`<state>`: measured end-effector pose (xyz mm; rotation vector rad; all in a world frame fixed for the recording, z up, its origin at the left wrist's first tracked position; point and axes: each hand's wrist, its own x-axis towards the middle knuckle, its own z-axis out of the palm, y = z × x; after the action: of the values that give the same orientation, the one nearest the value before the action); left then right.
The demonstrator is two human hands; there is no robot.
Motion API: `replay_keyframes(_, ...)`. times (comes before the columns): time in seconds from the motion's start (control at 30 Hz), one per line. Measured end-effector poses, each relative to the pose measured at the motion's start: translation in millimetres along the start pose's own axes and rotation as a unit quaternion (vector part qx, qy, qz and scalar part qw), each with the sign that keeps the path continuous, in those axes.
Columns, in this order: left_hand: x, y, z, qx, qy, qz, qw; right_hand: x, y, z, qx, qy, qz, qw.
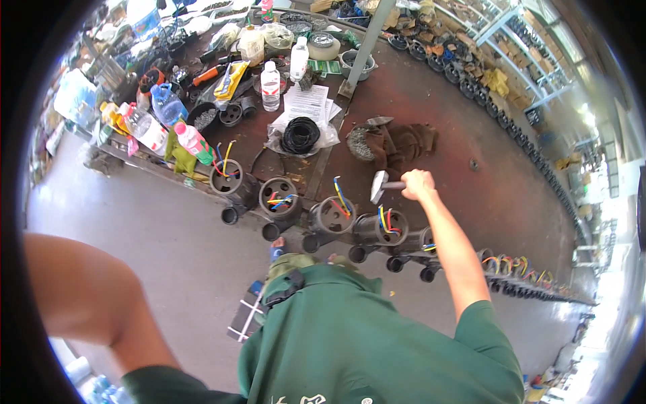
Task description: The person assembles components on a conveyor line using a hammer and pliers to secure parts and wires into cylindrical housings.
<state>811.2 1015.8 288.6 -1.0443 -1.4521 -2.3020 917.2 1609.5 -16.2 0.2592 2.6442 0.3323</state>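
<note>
My right hand (pixel 418 183) has its grip closed around a hammer (pixel 381 185), raised over the row of dark motor housings (pixel 332 215) with coloured wires along the bench (pixel 431 121) edge. I judge the work midway. My left hand is out of view; only the upper arm shows.
</note>
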Motion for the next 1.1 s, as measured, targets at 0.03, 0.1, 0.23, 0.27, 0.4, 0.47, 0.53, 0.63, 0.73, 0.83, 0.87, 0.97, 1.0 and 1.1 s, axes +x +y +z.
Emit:
replay_keyframes(0.03,2.9,-5.0,8.7,0.001,-0.01,0.0,1.0,-0.9,6.7,-0.6,-0.005,0.028,0.022,0.999)
replay_keyframes(0.1,-3.9,-14.6,31.0,0.018,-0.036,-0.007,0.999,-17.2,14.1,-14.5,0.042,0.058,0.073,0.995)
replay_keyframes(0.23,-62.5,-90.1,121.7,0.254,-0.188,-0.388,0.866,-117.8,15.5,-88.1,0.259,0.179,0.213,0.925)
replay_keyframes(0.27,-110.3,-129.2,123.0,0.254,-0.173,-0.35,0.885,-134.9,5.9,-100.6,0.318,0.228,0.216,0.895)
replay_keyframes(0.4,-172.9,-194.6,161.8,0.457,-0.266,-0.242,0.814,-210.2,-26.9,-118.6,0.655,0.233,0.169,0.698)
replay_keyframes(0.47,-186.2,-224.8,171.2,0.484,-0.292,-0.221,0.795,-231.3,-46.1,-101.8,0.668,0.268,0.147,0.679)
replay_keyframes(0.53,-172.6,-232.7,186.8,0.434,-0.29,-0.255,0.814,-248.6,-77.6,-100.1,0.662,0.261,0.148,0.687)
replay_keyframes(0.63,-150.8,-263.9,194.1,0.291,-0.262,-0.414,0.822,-259.1,-118.6,-93.2,0.652,0.215,0.136,0.714)
replay_keyframes(0.73,-133.9,-295.2,190.3,0.241,-0.322,-0.478,0.781,-259.8,-149.3,-98.0,0.66,0.167,0.133,0.72)
replay_keyframes(0.83,-117.1,-323.4,189.2,0.113,-0.374,-0.474,0.789,-252.7,-168.9,-84.6,0.651,0.114,0.135,0.738)
replay_keyframes(0.87,-112.7,-330.2,188.8,0.099,-0.401,-0.435,0.8,-249.5,-174.8,-85.6,0.649,0.111,0.136,0.741)
replay_keyframes(0.97,-108.9,-339.3,195.1,0.094,-0.441,-0.423,0.786,-232.6,-189.0,-90.5,0.626,0.089,0.141,0.762)
replay_keyframes(1.0,-109.8,-340.4,195.0,0.115,-0.445,-0.41,0.788,-225.0,-193.2,-85.6,0.612,0.089,0.138,0.774)
replay_keyframes(1.1,-114.0,-345.1,192.3,0.114,-0.448,-0.399,0.792,-210.5,-204.2,-69.3,0.588,0.111,0.123,0.792)
